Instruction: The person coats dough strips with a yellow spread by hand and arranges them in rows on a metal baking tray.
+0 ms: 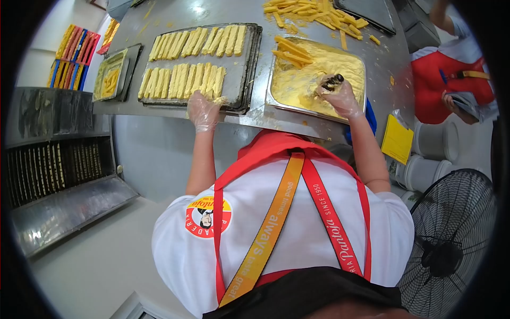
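My left hand (203, 110), in a clear plastic glove, is at the near edge of a dark baking tray (237, 69). Its bunched fingertips touch the near ends of the cream-coated sticks (183, 81); what they pinch is hidden. Two rows of these sticks lie on the tray. My right hand (341, 100), also gloved, is closed around a dark-handled tool (333, 81) over a metal pan (313, 112) of yellow cream (297, 87). The tool's working end is hidden. Several uncoated yellow sticks (292, 52) rest in the pan's far left corner.
Loose yellow sticks (324, 13) are heaped on the metal table (255, 118) at the back. A small tray (110, 76) stands left. A co-worker's red apron (451, 80) is at the right. A floor fan (446, 244) and a rack of trays (53, 165) stand nearby.
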Action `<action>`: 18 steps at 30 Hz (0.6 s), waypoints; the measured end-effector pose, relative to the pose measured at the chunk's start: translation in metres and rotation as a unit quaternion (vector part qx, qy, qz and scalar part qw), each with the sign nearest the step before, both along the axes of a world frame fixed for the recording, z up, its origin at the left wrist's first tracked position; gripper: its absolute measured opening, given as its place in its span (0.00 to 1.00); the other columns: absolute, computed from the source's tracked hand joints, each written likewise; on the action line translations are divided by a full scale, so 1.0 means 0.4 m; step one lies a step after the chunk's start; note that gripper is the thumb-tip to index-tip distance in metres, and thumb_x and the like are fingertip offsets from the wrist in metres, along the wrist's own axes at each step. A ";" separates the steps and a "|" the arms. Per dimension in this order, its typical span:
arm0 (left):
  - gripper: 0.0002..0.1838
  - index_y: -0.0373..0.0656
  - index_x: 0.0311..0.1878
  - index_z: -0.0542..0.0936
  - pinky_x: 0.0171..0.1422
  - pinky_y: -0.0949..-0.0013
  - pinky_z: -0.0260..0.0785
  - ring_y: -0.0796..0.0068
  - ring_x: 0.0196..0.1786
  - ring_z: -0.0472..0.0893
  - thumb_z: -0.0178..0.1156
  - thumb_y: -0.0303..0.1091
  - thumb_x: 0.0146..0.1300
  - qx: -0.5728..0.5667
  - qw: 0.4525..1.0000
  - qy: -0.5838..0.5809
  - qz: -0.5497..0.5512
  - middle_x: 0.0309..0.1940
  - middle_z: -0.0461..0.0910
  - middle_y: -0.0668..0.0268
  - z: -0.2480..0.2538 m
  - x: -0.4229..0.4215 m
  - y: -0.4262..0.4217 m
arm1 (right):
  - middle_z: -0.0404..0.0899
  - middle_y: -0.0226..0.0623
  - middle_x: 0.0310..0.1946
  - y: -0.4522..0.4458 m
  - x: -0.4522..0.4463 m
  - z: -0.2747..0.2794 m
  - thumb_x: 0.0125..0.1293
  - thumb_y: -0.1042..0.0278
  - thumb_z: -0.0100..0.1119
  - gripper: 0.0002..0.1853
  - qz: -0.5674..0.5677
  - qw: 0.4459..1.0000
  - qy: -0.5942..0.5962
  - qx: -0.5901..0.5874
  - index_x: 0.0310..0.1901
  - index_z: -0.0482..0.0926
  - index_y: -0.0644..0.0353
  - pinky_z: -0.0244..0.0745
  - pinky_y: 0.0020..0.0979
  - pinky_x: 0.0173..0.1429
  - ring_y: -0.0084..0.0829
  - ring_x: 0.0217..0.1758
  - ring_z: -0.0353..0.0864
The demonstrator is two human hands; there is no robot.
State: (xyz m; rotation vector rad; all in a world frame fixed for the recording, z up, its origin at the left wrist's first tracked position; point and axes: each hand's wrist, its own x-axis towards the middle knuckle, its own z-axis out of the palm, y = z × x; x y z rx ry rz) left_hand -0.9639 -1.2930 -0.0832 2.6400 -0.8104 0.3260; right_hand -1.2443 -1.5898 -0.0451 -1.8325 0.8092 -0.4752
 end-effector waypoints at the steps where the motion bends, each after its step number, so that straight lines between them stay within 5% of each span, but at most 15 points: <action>1: 0.25 0.38 0.33 0.75 0.42 0.52 0.70 0.49 0.37 0.78 0.75 0.47 0.44 -0.015 1.000 -0.020 -0.013 0.33 0.79 0.52 0.037 -0.010 -0.015 | 0.82 0.35 0.33 -0.010 -0.002 0.000 0.53 0.71 0.68 0.13 0.019 0.999 0.029 0.029 0.40 0.81 0.63 0.76 0.30 0.44 0.28 0.35 0.80; 3: 0.29 0.39 0.33 0.75 0.43 0.53 0.71 0.51 0.37 0.78 0.77 0.54 0.42 -0.046 0.996 -0.059 -0.037 0.33 0.78 0.53 0.102 -0.038 -0.053 | 0.83 0.41 0.37 -0.092 -0.005 -0.053 0.53 0.70 0.67 0.15 -0.081 0.995 -0.018 0.063 0.43 0.81 0.62 0.77 0.32 0.43 0.32 0.37 0.82; 5: 0.28 0.41 0.39 0.77 0.46 0.56 0.71 0.52 0.40 0.78 0.74 0.54 0.46 -0.110 0.984 -0.048 -0.134 0.35 0.79 0.56 0.110 -0.047 -0.130 | 0.83 0.45 0.38 -0.142 -0.014 -0.022 0.54 0.69 0.66 0.14 -0.159 0.982 0.050 -0.088 0.43 0.80 0.61 0.76 0.33 0.47 0.37 0.40 0.82; 8: 0.23 0.42 0.46 0.77 0.48 0.55 0.70 0.53 0.43 0.78 0.70 0.48 0.54 -0.177 0.932 -0.061 -0.312 0.38 0.79 0.56 0.094 -0.058 -0.297 | 0.83 0.48 0.39 -0.074 0.022 -0.005 0.54 0.68 0.66 0.14 -0.051 0.928 0.088 -0.357 0.43 0.80 0.60 0.75 0.34 0.50 0.41 0.42 0.82; 11: 0.15 0.48 0.45 0.79 0.47 0.57 0.72 0.56 0.43 0.79 0.65 0.43 0.58 -0.081 0.941 -0.021 -0.329 0.36 0.81 0.60 0.124 -0.118 -0.416 | 0.83 0.48 0.39 -0.023 0.034 0.021 0.54 0.67 0.65 0.14 0.147 0.977 0.062 -0.139 0.43 0.81 0.61 0.75 0.35 0.50 0.42 0.42 0.82; 12: 0.13 0.49 0.44 0.80 0.47 0.57 0.72 0.57 0.43 0.80 0.64 0.41 0.58 -0.027 0.942 -0.035 -0.332 0.34 0.81 0.61 0.102 -0.119 -0.455 | 0.83 0.48 0.39 -0.040 0.035 -0.009 0.54 0.68 0.64 0.15 0.128 0.991 0.033 -0.010 0.44 0.80 0.62 0.75 0.35 0.50 0.44 0.42 0.82; 15: 0.09 0.52 0.42 0.81 0.42 0.59 0.74 0.61 0.42 0.80 0.60 0.36 0.58 0.072 0.936 -0.102 -0.329 0.32 0.81 0.64 0.068 -0.115 -0.534 | 0.83 0.47 0.38 -0.108 0.046 -0.010 0.54 0.69 0.64 0.14 -0.095 0.993 0.062 -0.024 0.43 0.80 0.62 0.75 0.35 0.49 0.44 0.41 0.81; 18: 0.07 0.51 0.39 0.81 0.38 0.59 0.74 0.63 0.41 0.81 0.57 0.32 0.57 0.086 0.922 -0.146 -0.347 0.32 0.81 0.65 0.052 -0.112 -0.556 | 0.83 0.43 0.38 -0.090 0.020 0.019 0.54 0.71 0.67 0.13 -0.056 0.950 0.110 -0.287 0.41 0.80 0.64 0.76 0.32 0.47 0.36 0.40 0.82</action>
